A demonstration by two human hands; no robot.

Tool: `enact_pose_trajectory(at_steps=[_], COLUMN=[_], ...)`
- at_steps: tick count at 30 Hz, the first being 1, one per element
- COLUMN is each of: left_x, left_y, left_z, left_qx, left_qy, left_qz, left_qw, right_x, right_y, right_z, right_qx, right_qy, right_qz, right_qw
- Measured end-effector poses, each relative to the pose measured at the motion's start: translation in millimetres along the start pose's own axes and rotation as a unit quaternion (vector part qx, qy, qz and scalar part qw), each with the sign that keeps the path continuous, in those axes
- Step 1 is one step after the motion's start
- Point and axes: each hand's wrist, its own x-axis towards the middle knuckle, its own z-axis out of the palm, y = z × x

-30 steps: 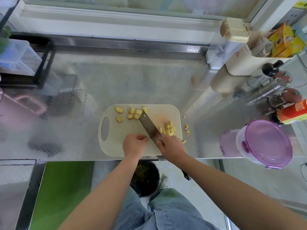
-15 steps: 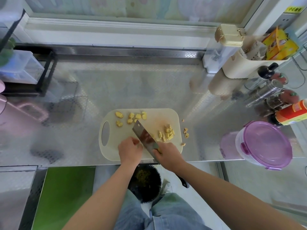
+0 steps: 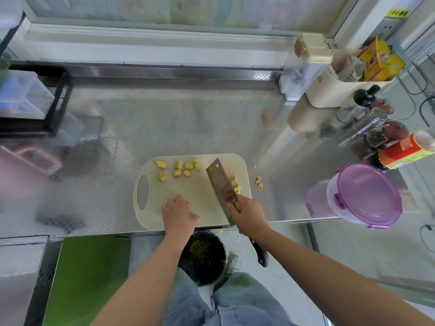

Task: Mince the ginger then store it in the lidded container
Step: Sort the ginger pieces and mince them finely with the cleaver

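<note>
Head view: right hand [image 3: 249, 214] tight around cleaver [image 3: 221, 184], blade beside ginger pieces [image 3: 236, 185]; left hand [image 3: 177, 212] an empty fist on board [image 3: 188, 194], apart.

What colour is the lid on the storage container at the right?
Translucent purple; the lid shows best in the head view, clipped onto a clear tub.

Embossed steel counter [image 3: 164, 128] below a pale sill [image 3: 153, 41], possibly frosted glass [image 3: 131, 8] behind; green floor panel [image 3: 89, 278] beneath.
</note>
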Motion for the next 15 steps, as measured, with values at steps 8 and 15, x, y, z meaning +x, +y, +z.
enact_pose_trajectory(at_steps=[8,15], left_x=[-3.7,3.0], left_y=[-5.3,-6.0], left_z=[-7.4,-21.3], left_qx=[0.038,-0.064], left_qy=[-0.009,-0.052], left_qz=[0.043,0.105], left_qw=[0.998,0.991], right_x=[-1.9,-3.9], right_y=[2.3,-15.1], right_z=[4.3,13.7], right_qx=[0.044,0.143], right_qy=[0.032,0.09], right_qz=[0.06,0.113], right_qw=[0.997,0.979])
